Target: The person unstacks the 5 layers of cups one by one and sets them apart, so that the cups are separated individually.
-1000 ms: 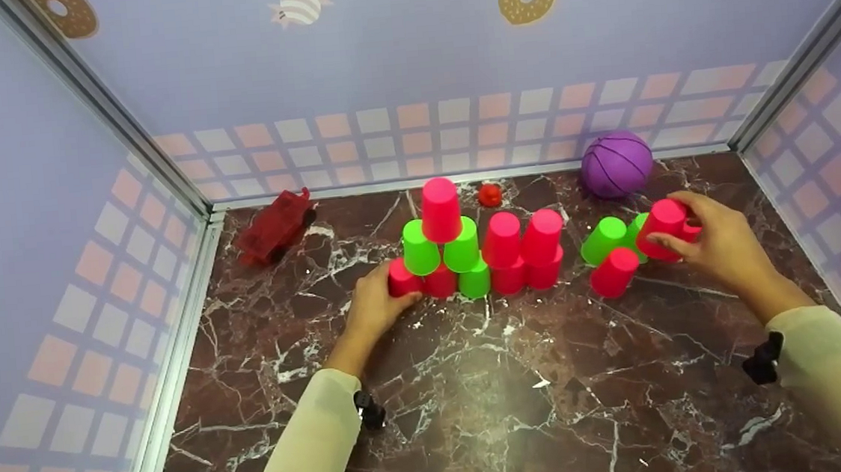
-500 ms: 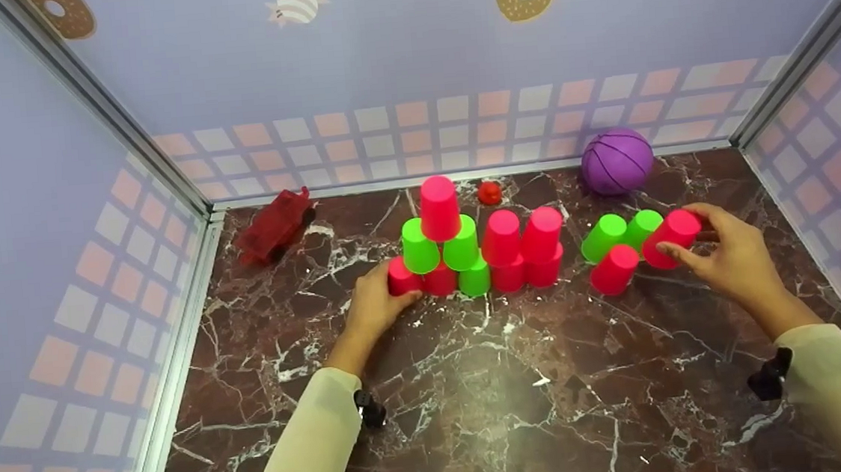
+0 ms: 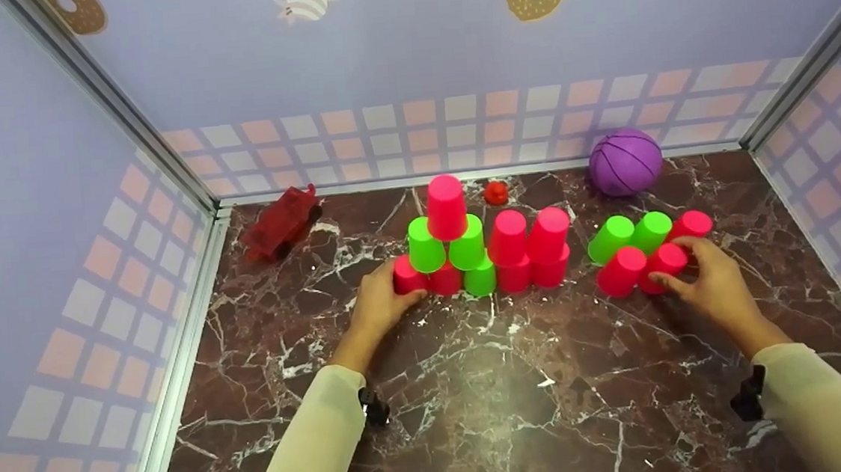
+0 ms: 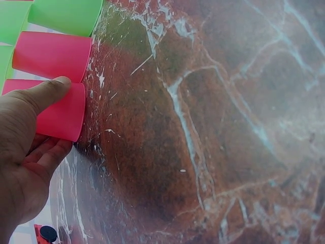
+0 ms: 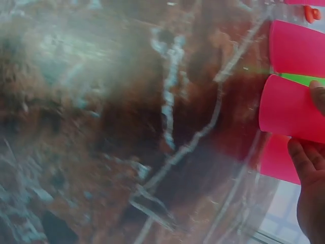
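Note:
My left hand grips the pink cup at the left end of a stacked row, its thumb across the front and fingers behind. Over that bottom row of pink cups and one green cup stand two green cups and two pink cups. One pink cup tops the two green ones. At the right, my right hand holds an upside-down pink cup between thumb and fingers. Beside it stand another pink cup, two green cups and a pink cup behind.
A purple ball lies by the back wall at right. Behind the stack is a small red object. A translucent red toy lies at the back left. Patterned panels enclose the dark marbled surface.
My right hand has brought its pink cup forward and down from the rear cups to beside the front pink cup, uncovering the pink cup behind. My left hand keeps its hold.

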Motion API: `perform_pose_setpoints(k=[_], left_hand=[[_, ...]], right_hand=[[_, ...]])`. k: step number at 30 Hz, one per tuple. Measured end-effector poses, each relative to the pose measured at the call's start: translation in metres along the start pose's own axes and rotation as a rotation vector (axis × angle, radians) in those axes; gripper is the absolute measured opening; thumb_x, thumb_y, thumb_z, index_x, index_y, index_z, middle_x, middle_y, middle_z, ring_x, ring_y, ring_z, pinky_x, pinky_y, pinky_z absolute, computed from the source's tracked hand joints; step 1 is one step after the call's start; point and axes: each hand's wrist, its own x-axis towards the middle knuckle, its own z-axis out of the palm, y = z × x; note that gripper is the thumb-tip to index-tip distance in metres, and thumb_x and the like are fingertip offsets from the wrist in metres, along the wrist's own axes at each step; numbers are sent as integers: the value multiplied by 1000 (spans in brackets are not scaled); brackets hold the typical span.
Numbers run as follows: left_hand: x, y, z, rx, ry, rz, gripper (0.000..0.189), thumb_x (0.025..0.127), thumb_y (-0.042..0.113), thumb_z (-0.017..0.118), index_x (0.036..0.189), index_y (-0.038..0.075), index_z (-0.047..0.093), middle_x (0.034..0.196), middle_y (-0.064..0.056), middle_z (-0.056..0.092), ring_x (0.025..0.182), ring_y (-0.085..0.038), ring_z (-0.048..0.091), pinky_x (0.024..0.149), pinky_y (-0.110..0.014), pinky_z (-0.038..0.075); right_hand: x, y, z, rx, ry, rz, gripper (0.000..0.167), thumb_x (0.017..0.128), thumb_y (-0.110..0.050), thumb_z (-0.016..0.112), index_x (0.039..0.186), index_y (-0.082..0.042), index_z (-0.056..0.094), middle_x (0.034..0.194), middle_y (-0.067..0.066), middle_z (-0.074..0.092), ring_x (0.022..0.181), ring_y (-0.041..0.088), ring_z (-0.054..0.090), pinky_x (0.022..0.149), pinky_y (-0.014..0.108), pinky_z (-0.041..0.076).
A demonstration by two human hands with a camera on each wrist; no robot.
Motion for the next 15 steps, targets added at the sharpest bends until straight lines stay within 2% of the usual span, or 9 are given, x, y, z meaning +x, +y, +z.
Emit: perform_pose_setpoints(k=[2,4,7,8,12,15], left_hand=[[0,1,0,-3,-1,0,67,86,25,97,143,6,68,133,-17,78,125,-36,75,110,-51,59],[0,1,0,-4,0,-4,67,86,25,97,143,5,68,133,-17,78,125,-36,75,110,-51,59],[0,2,0,7,3,-8,67,86,25,97,143,6,68,133,-16,78,126,-35,75,110,-51,59],[0,2,0,10,6,-5,67,86,25,97,143,6,68,133,-17,78,125,-35,75,110,-51,59],[2,-3,2,-1,13,18,67,85,26,97,141,4,69,132,-19,78,124,-38,75,109,-54,59],[8,-22,14,-7,34,54,66,83,28,99,138,5,70,128,-18,79,120,-38,76,105,-54,61]], right_hand=[[-1,1,1,-5,-6,15,60,86,-6,94,134,9,61,126,32,69,118,51,69,95,2,46],[0,0,2,-18,-6,20,60,87,-6,94,135,9,61,127,32,68,120,51,68,102,24,56],[1,-2,3,-33,-8,19,60,87,-7,94,134,9,61,128,34,68,120,54,66,105,60,52],[2,-2,3,-37,-8,13,59,87,-7,94,134,10,61,127,35,68,119,55,66,104,67,51],[3,-4,2,-75,-22,-7,59,87,-9,94,132,12,62,124,39,68,115,60,66,101,73,50],[5,-7,-1,-110,-69,-1,59,89,-13,93,132,13,62,125,41,69,115,62,67,102,74,50]])
